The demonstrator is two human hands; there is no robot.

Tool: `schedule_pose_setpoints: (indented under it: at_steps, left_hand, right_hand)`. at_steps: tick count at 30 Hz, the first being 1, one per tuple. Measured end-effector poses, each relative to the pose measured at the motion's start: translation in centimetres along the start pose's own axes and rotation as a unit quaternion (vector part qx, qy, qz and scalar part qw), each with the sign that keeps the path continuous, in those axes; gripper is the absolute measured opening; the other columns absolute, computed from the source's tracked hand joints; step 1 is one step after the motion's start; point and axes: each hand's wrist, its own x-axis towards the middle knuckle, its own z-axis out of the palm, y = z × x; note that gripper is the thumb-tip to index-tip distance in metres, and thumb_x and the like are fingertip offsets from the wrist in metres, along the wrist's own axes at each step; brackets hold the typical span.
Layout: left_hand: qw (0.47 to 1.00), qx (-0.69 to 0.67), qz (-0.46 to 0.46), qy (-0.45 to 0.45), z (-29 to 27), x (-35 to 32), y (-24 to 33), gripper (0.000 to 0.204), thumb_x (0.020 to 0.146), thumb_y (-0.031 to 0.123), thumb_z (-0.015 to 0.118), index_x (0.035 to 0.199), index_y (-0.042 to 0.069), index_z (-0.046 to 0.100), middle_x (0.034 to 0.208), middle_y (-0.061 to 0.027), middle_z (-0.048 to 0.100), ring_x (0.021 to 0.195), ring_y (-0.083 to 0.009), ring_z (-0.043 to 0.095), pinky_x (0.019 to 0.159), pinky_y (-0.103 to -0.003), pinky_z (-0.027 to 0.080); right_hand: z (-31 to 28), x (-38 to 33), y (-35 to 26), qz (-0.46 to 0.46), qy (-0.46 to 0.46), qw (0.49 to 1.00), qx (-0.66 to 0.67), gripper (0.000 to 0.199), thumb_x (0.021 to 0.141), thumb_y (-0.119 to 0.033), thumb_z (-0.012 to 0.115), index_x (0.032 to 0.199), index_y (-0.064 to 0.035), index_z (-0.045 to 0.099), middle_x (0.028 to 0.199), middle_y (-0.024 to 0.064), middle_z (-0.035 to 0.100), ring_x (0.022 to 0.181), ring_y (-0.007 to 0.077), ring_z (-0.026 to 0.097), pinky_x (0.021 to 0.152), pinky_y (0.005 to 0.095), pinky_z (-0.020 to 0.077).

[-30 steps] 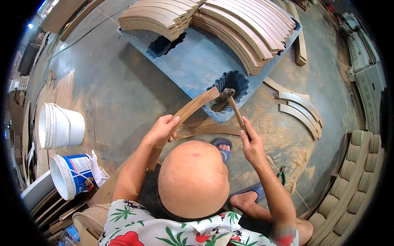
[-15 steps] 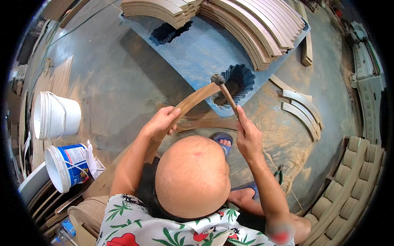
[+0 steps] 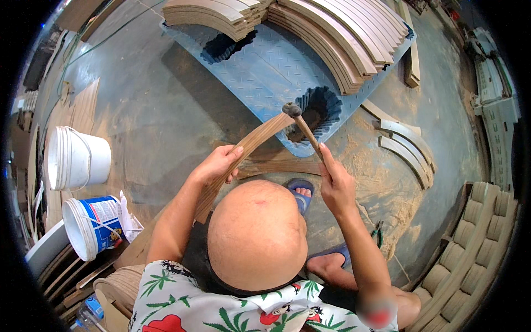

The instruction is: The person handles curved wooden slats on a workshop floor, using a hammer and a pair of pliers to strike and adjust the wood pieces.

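Holding: our left hand (image 3: 217, 165) has its fingers wrapped round a curved wooden strip (image 3: 243, 150), and our right hand (image 3: 334, 185) is closed round the wooden handle of a hammer (image 3: 301, 127).
Strip position: it runs from below the left fingers up and away to its far end, where the hammer head (image 3: 291, 109) sits right at the tip, over the edge of a blue pallet (image 3: 265, 72).
Strip handling: we judge it stiff and fairly light, a thin bent board with a dry, rough grain that should not slip; thin enough to split or spring at the unsupported tip.
Where to hold the strip: about mid-length, where the left fingers are now, thumb over the top face.
Hammer handling: head-heavy, rigid; the right fingers grip near the handle's lower end.
Nearby: beyond the fingers, stacks of curved wooden pieces (image 3: 332, 39) lie on the pallet; two white buckets (image 3: 77, 160) stand well left of the left hand on the sawdust-strewn floor (image 3: 387, 188).
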Motion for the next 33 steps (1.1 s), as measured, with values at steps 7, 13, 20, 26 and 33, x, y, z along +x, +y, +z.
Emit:
schedule_pose_setpoints:
  at_steps: [7, 13, 20, 26, 33]
  left_hand:
    - [1.000, 0.010, 0.002, -0.007, 0.2, 0.4, 0.3, 0.043, 0.121, 0.050, 0.057, 0.123, 0.008, 0.066, 0.075, -0.0028, 0.062, 0.058, -0.0126, 0.058, 0.055, -0.033, 0.051]
    - [1.000, 0.014, 0.012, -0.002, -0.1, 0.9, -0.8, 0.043, 0.121, 0.049, 0.057, 0.122, 0.008, 0.067, 0.077, -0.0025, 0.064, 0.061, -0.0127, 0.058, 0.056, -0.033, 0.051]
    - [0.999, 0.029, 0.036, 0.029, 0.9, 0.8, -1.4, 0.040, 0.121, 0.047, 0.057, 0.121, 0.008, 0.067, 0.079, -0.0025, 0.064, 0.062, -0.0132, 0.059, 0.055, -0.033, 0.049]
    - [1.000, 0.021, 0.010, 0.006, -0.2, 1.1, -0.7, 0.040, 0.121, 0.048, 0.058, 0.122, 0.009, 0.067, 0.077, -0.0022, 0.063, 0.061, -0.0127, 0.059, 0.054, -0.033, 0.050]
    - [0.999, 0.041, -0.005, -0.002, -0.1, 1.0, 0.7, 0.041, 0.120, 0.051, 0.057, 0.120, 0.011, 0.065, 0.075, -0.0025, 0.064, 0.059, -0.0126, 0.059, 0.055, -0.033, 0.052]
  right_hand:
    - [0.7, 1.2, 2.3, 0.045, -0.059, 0.993, -0.094, 0.060, 0.111, -0.021, 0.067, 0.168, -0.0353, 0.057, 0.093, 0.0210, 0.078, 0.080, 0.0439, 0.076, 0.066, 0.0559, 0.0586]
    - [0.1, 0.0, 1.6, 0.006, 0.010, 0.999, -0.030, 0.062, 0.111, -0.018, 0.068, 0.169, -0.0367, 0.057, 0.091, 0.0183, 0.076, 0.078, 0.0416, 0.075, 0.065, 0.0536, 0.0581]
    - [-0.6, -1.2, 0.7, -0.041, -0.031, 0.992, -0.116, 0.072, 0.102, -0.015, 0.073, 0.168, -0.0383, 0.058, 0.087, 0.0098, 0.066, 0.074, 0.0336, 0.073, 0.063, 0.0474, 0.0590]
    - [0.1, -1.3, 2.3, -0.155, -0.070, 0.953, -0.252, 0.087, 0.093, -0.015, 0.077, 0.171, -0.0453, 0.053, 0.092, 0.0057, 0.060, 0.076, 0.0252, 0.069, 0.063, 0.0395, 0.0581]
    - [-2.2, 1.7, 5.1, -0.153, -0.071, 0.943, -0.288, 0.081, 0.098, -0.010, 0.069, 0.170, -0.0450, 0.054, 0.091, 0.0051, 0.059, 0.074, 0.0253, 0.067, 0.061, 0.0393, 0.0571]
